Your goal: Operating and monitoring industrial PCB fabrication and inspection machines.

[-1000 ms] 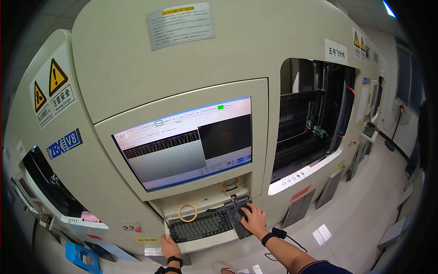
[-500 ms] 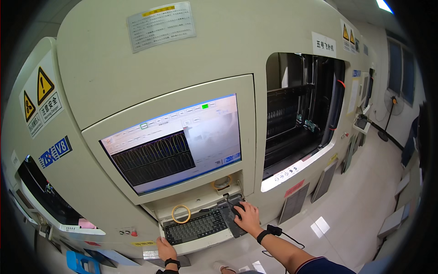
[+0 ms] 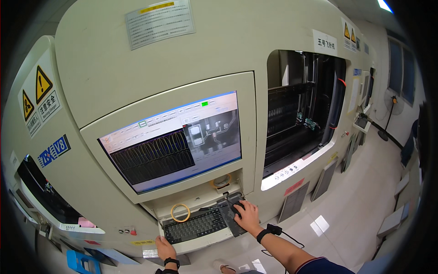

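My right hand [image 3: 247, 216] rests over a black computer mouse [image 3: 237, 207], fingers curved round it, on a dark pad [image 3: 233, 224]. At the left front corner of the pull-out keyboard tray [image 3: 196, 245], my left hand [image 3: 165, 249] grips the edge; some of its fingers are hidden. Between the hands lies a black keyboard [image 3: 196, 227]. A yellow tape roll [image 3: 180, 213] leans at the keyboard's back edge. Above, the screen [image 3: 169, 141] shows rows of looping lines on black at left and a grey close-up of circuit traces at right.
A large beige machine [image 3: 182, 59] fills the view. Its window [image 3: 305, 114] at right shows dark rails and a green circuit board [image 3: 312, 123]. Another tape roll [image 3: 222, 181] sits in the recess. Flat panels [image 3: 294, 202] lean below. A blue stool [image 3: 83, 262] stands lower left.
The right part of the screen has gone from a blurred pale grey to a sharp grey picture of circuit traces. Both hands have stayed in place.
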### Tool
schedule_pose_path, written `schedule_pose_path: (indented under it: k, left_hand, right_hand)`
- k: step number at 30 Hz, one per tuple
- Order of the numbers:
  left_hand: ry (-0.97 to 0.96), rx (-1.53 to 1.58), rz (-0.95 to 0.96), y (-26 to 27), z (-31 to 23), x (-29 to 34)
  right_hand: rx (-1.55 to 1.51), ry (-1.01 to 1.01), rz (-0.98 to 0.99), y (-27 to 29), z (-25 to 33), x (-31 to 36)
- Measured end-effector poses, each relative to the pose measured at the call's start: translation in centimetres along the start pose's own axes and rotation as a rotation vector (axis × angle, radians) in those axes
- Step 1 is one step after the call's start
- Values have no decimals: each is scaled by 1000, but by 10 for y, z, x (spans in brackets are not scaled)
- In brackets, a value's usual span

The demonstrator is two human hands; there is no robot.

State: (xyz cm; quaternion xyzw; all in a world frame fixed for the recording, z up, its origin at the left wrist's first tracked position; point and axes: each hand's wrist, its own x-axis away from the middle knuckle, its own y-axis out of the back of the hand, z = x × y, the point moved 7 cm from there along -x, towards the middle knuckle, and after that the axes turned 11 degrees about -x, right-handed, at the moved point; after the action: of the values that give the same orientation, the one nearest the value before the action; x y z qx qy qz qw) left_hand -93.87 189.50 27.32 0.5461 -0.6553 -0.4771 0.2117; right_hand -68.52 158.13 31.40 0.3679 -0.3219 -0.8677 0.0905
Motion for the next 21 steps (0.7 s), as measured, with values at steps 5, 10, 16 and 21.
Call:
schedule_pose_path:
  k: [5,10,16,21]
  left_hand:
    - [25,-13,16,-3,2,-1]
    - [43,-17,25,-5,6,-1]
    - [1,-31,-35,-1,3,1]
    - [31,-34,-15,-4,6,0]
  right_hand:
    - [-58,28,43,-2,2,-1]
    - [-34,47,49,-1,8,-2]
    - [-21,81,58,-4,10,-1]
    - [-36,114,47,-5,13,-1]
